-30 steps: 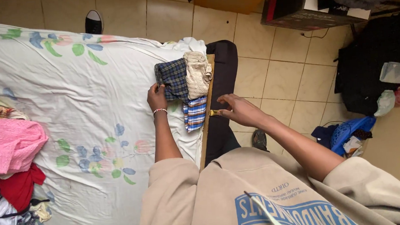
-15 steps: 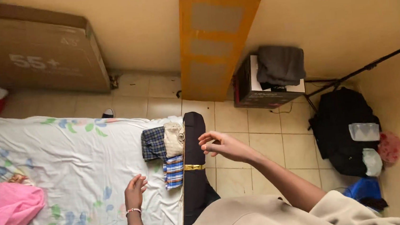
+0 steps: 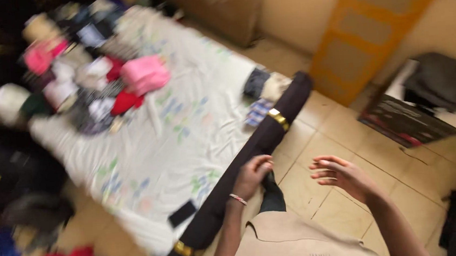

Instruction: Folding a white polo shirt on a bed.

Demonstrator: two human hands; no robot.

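Two bare hands appear near the lower centre of the single head view, which is motion-blurred throughout. Left hand (image 3: pixel 253 176), with a beaded band at the wrist, rests on the dark bed edge rail (image 3: pixel 242 171), fingers curled loosely against it; whether it grips the rail cannot be told from the blur. Right hand (image 3: pixel 343 176), at about 3 o'clock from the left hand and apart from it, hangs over the tiled floor (image 3: pixel 315 137) with fingers spread and palm empty, touching nothing.

The rail runs diagonally from 7 o'clock to 1 o'clock and carries a gold band (image 3: pixel 278 118) toward its upper end and a second gold band (image 3: pixel 186 250) near its lower end. At 11 o'clock from the left hand spreads a white floral sheet (image 3: pixel 179 126). Small folded clothes (image 3: pixel 263 87), dark, cream and plaid, lie at the sheet's far corner just beside the rail. A loose clothing heap (image 3: pixel 93 73), with a pink piece on top, lies at 10 o'clock, well apart from both hands. A dark flat object (image 3: pixel 182 213) lies on the sheet near the left forearm.

At 1 o'clock an orange panel (image 3: pixel 372 30) leans on the wall; a dark box (image 3: pixel 411 113) stands at 2 o'clock
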